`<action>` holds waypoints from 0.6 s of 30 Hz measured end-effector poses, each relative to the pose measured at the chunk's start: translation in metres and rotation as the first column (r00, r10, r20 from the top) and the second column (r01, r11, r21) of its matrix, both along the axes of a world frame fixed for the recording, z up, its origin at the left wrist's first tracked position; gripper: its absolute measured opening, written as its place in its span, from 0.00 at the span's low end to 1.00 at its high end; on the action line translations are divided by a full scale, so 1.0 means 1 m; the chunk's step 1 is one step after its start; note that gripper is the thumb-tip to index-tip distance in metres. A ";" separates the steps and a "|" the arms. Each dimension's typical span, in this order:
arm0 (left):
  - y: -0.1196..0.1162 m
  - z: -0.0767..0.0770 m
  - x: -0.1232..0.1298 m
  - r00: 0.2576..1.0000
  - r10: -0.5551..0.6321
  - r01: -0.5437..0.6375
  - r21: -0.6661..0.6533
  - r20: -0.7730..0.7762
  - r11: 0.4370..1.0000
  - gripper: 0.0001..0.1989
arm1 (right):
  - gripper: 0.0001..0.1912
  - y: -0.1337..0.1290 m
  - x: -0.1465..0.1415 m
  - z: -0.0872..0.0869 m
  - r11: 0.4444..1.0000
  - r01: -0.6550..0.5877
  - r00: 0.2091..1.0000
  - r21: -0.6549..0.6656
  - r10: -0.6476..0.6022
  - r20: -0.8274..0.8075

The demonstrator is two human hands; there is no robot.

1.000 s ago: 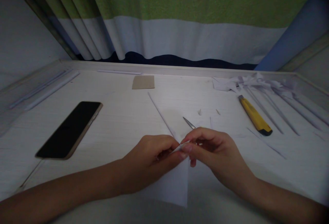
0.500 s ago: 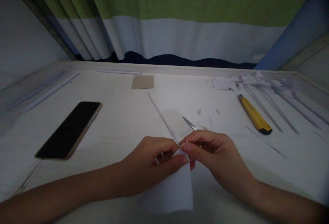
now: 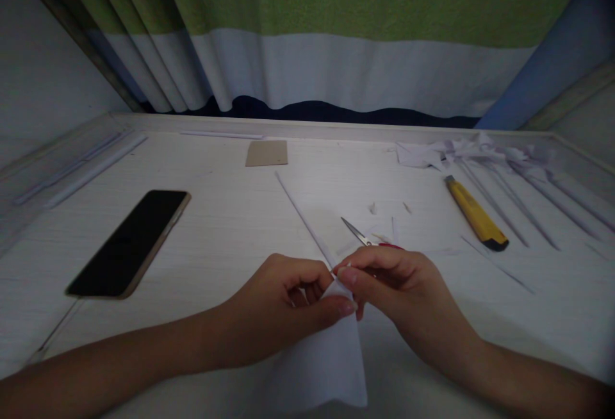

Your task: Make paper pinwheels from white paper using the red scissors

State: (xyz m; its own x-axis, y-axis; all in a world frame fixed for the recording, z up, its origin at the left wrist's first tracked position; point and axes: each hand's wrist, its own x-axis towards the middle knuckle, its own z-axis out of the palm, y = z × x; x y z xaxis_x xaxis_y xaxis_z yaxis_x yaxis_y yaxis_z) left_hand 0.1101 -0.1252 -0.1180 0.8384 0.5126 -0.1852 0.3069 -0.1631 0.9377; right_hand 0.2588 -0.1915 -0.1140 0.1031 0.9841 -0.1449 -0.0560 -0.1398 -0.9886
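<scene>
A white sheet of paper [image 3: 327, 368] hangs toward me from between my hands, its upper corner pinched. My left hand [image 3: 283, 310] grips that corner between thumb and curled fingers. Thumb and fingertips of my right hand [image 3: 394, 284] are pressed together at the same corner. A thin white paper stick [image 3: 305, 220] runs from the fingertips away across the table; whether it joins the sheet is hidden by the fingers. Just beyond my right hand lie scissors [image 3: 356, 232], blades pointing away, red handle partly covered.
A black phone [image 3: 129, 243] with a cable lies at the left. Rolled paper tubes [image 3: 98, 169] lie behind it. A cardboard square [image 3: 266, 153] sits at the back. On the right are a yellow utility knife [image 3: 475, 213], crumpled paper strips [image 3: 480, 150] and several paper sticks [image 3: 523, 207].
The sheet's lower edge has swung slightly right and nearer me. My right hand has shifted a little, so more of the red scissors handle shows. Both hands keep their pinch.
</scene>
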 end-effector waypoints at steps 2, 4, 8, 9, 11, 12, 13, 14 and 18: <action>0.000 0.001 0.001 1.000 0.006 -0.006 -0.028 0.000 1.000 0.13 | 0.05 0.000 0.000 0.000 1.000 -0.009 1.000 0.007 0.009 0.006; -0.001 0.001 0.001 1.000 0.011 -0.011 -0.039 0.010 0.999 0.14 | 0.05 -0.001 0.000 -0.001 1.000 -0.004 1.000 0.014 0.004 0.013; -0.001 0.002 0.001 1.000 -0.001 0.001 -0.056 0.005 0.998 0.13 | 0.06 -0.002 0.000 -0.003 1.000 0.011 1.000 0.027 -0.011 -0.003; -0.001 0.002 0.001 1.000 -0.007 0.006 -0.063 -0.003 0.998 0.13 | 0.06 -0.002 -0.001 -0.003 0.999 0.015 1.000 0.031 -0.015 -0.005; -0.001 0.001 0.001 1.000 -0.005 0.003 -0.071 -0.023 0.997 0.14 | 0.06 -0.002 -0.001 -0.004 0.999 0.028 1.000 0.039 -0.028 -0.007; -0.001 0.001 0.001 1.000 -0.001 -0.001 -0.070 -0.028 0.998 0.14 | 0.05 -0.002 -0.001 -0.004 0.998 0.034 0.999 0.045 -0.033 -0.007; -0.002 0.000 0.001 1.000 0.005 -0.007 -0.068 -0.030 0.998 0.14 | 0.05 -0.002 -0.001 -0.004 0.998 0.037 0.999 0.051 -0.037 -0.006; -0.002 -0.001 0.001 1.000 0.009 -0.011 -0.065 -0.028 0.998 0.14 | 0.05 -0.002 -0.001 -0.004 0.998 0.039 0.999 0.056 -0.038 -0.007; -0.003 -0.003 0.000 0.999 0.035 -0.035 -0.042 -0.011 0.998 0.14 | 0.02 -0.001 -0.001 -0.005 0.997 0.055 0.997 0.057 -0.052 -0.050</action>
State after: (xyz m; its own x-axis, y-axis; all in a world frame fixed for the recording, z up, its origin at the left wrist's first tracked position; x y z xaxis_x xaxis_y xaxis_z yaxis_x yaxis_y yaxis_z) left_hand 0.1098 -0.1280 -0.1212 0.8180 0.5333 -0.2155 0.3210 -0.1124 0.9404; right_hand 0.2574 -0.1926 -0.1188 0.1500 0.9843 -0.0936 -0.1099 -0.0774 -0.9909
